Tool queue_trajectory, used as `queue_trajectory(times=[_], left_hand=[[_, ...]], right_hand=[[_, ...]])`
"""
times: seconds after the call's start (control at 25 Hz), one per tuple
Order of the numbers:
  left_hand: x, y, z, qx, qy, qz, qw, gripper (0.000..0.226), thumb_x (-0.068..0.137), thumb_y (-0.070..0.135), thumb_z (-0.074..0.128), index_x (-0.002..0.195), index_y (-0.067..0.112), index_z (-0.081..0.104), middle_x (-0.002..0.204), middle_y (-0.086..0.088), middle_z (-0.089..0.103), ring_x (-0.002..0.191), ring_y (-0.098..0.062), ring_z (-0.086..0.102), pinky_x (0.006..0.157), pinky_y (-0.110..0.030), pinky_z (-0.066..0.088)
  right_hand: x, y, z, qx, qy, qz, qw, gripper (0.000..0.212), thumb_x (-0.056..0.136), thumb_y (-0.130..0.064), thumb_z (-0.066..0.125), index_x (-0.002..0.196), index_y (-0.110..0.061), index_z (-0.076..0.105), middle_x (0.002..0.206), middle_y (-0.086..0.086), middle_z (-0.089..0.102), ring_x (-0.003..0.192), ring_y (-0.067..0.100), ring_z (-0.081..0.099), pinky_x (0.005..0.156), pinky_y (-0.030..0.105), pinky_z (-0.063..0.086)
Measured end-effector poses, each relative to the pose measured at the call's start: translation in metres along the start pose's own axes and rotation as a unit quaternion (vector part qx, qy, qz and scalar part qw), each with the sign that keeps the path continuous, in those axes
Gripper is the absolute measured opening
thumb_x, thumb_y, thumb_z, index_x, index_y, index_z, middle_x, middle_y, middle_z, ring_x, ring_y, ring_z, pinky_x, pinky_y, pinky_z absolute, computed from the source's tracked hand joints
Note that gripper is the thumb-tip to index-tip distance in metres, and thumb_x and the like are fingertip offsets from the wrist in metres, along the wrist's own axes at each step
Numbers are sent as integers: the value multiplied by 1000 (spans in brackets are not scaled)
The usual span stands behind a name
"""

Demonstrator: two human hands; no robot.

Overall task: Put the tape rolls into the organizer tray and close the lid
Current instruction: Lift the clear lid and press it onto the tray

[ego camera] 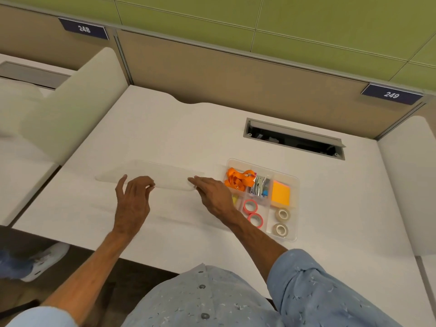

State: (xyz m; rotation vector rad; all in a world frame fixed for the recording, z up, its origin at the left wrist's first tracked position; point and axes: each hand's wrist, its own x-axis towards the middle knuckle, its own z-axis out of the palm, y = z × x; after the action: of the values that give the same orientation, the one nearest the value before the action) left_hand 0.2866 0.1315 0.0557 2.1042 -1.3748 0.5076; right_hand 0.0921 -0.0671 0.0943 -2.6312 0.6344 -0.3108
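Both hands, left hand (pixel 133 204) and right hand (pixel 213 197), are reaching with open fingers to the clear lid (pixel 151 177) lying lengthwise just beyond them, organizer tray (pixel 293 210) holding tape rolls (pixel 250 206) sitting rightward.

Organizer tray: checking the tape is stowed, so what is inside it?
Organizer tray holds two pink tape rolls, two clear rolls, an orange lanyard, clips and sticky notes. The right hand hides one compartment.
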Motion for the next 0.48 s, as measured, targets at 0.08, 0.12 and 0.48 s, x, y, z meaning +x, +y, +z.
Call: queue_trajectory(times=[0.08, 0.12, 0.48], left_hand=[[24, 8, -1, 15, 39, -10, 999, 24, 113, 17, 47, 136, 16, 51, 142, -7, 60, 143, -26, 55, 127, -65, 23], [37, 12, -2, 19, 58, -29, 998, 33, 112, 21, 48, 145, 17, 48, 156, -7, 50, 154, -26, 42, 130, -65, 16], [110, 32, 2, -69, 120, -295, 945, 56, 114, 36, 35, 165, 16, 22, 168, -9, 40, 155, -23, 38, 131, -47, 20]], right_hand=[[2, 0, -4, 43, 62, 33, 997, 33, 113, -25, 52, 141, -26, 68, 141, -7, 73, 129, 19, 69, 98, 41, 59], [4, 0, -6, 62, 86, 50, 993, 29, 113, -27, 53, 136, -26, 70, 133, -7, 77, 122, 19, 72, 93, 40, 59], [6, 60, -71, 382, 93, 154, 907, 26, 116, -18, 42, 105, -2, 60, 94, 15, 77, 83, 33, 72, 78, 42, 59]])
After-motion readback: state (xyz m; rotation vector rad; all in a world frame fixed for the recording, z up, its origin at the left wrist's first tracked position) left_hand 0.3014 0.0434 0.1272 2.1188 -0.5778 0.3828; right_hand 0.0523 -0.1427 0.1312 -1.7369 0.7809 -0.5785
